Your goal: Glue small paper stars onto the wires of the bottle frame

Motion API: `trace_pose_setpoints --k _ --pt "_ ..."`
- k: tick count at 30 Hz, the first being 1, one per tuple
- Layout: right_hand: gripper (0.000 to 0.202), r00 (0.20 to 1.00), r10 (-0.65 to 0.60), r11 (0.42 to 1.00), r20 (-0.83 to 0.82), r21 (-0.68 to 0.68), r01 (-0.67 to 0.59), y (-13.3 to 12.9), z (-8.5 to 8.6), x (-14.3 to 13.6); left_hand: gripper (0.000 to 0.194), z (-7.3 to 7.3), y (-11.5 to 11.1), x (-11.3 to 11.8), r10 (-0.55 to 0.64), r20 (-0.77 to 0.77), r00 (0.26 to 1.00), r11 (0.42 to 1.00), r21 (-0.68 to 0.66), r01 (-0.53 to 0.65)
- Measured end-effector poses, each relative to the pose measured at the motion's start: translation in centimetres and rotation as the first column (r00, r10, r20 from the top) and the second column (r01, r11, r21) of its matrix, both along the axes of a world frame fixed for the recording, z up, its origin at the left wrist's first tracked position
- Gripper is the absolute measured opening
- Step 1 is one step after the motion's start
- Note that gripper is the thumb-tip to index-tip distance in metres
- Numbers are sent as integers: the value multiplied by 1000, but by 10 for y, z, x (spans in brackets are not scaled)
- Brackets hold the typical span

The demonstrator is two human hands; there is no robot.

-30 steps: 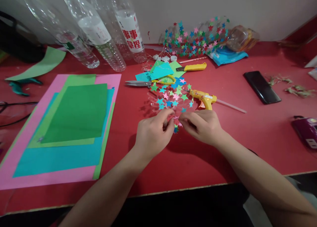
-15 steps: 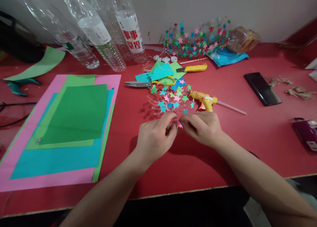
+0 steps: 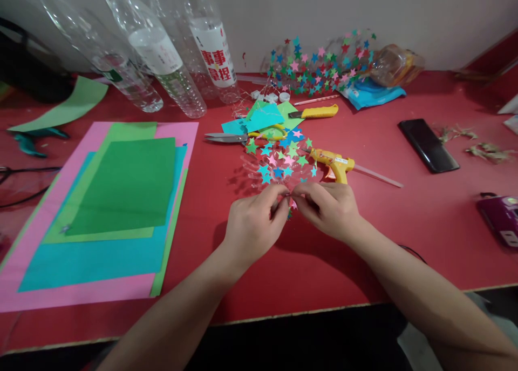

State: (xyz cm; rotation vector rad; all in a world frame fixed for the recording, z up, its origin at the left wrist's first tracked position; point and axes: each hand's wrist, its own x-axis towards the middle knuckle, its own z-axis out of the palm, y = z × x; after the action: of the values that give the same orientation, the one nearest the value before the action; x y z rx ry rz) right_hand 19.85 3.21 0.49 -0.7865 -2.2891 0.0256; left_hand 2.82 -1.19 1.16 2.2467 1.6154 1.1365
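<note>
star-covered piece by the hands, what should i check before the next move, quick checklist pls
1. Left hand and right hand close together at the near side of the star-covered piece: ok.
2. What the pinched fingertips hold: cannot tell, too small.
3. Glue gun loaded: ok, a stick juts from its back.
4. Glue gun hot: cannot tell.
5. Scissors out of the hands: ok, lying beyond them, blades pointing left.
6. Utility knife blade retracted: cannot tell.
</note>
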Motion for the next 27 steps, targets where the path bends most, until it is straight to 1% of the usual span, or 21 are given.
trace_pose_setpoints --k 3,8,13,16,21,24,27 --pt "14 1000 7 1000 -6 7 -7 0 0 -1 11 0 0 0 14 23 1000 1000 -18 -13" --pt "13 1000 1 999 -6 34 0 1 0 -1 11 0 -1 0 36 72 997 996 -86 -30" --pt "16 1000 -12 999 7 35 12 0 0 0 11 3 0 0 59 175 983 981 -194 -25" --pt "13 1000 -6 1000 -3 31 6 -1 1 1 9 4 1 0 75 251 965 967 -256 -9" --pt "6 999 2 998 -49 60 1 -1 2 4 10 5 4 -2 117 358 926 944 -330 8" --pt "5 996 18 997 -87 71 -12 1 2 7 10 6 5 -2 141 368 919 935 -354 -2" --pt "6 993 0 996 -117 84 10 3 2 10 10 6 6 -2 154 384 911 930 -369 -2"
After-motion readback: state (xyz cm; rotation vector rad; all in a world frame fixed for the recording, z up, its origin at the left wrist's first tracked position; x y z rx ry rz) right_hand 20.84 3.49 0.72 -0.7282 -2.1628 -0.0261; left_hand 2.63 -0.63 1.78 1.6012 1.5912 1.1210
